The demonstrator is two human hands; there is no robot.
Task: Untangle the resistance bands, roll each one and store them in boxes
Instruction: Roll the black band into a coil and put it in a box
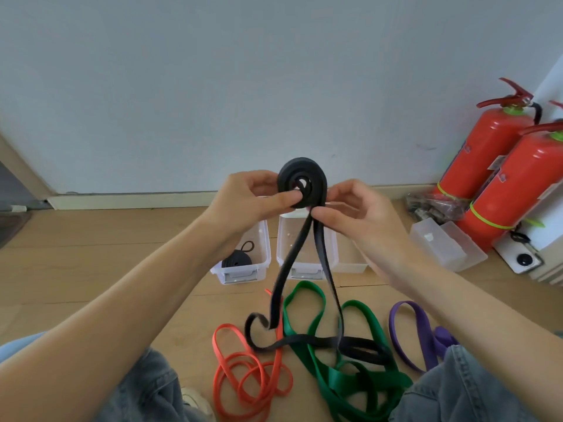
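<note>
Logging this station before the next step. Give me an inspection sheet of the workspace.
Surface: light wooden floor.
Job's things: black rubber band half rolled, tail on floor; green, orange, purple bands loose; clear plastic box holds a rolled black band; second clear box looks unfilled.
Clutter: clear lid, dark bag.
Grips: left hand holds the roll; right hand pinches the tail.
Cables: nothing seen.
Surroundings: pale wall, two red fire extinguishers.

Left hand (243, 202) and right hand (353, 214) hold a half-rolled black band (301, 181) above the clear boxes (307, 254).
</note>
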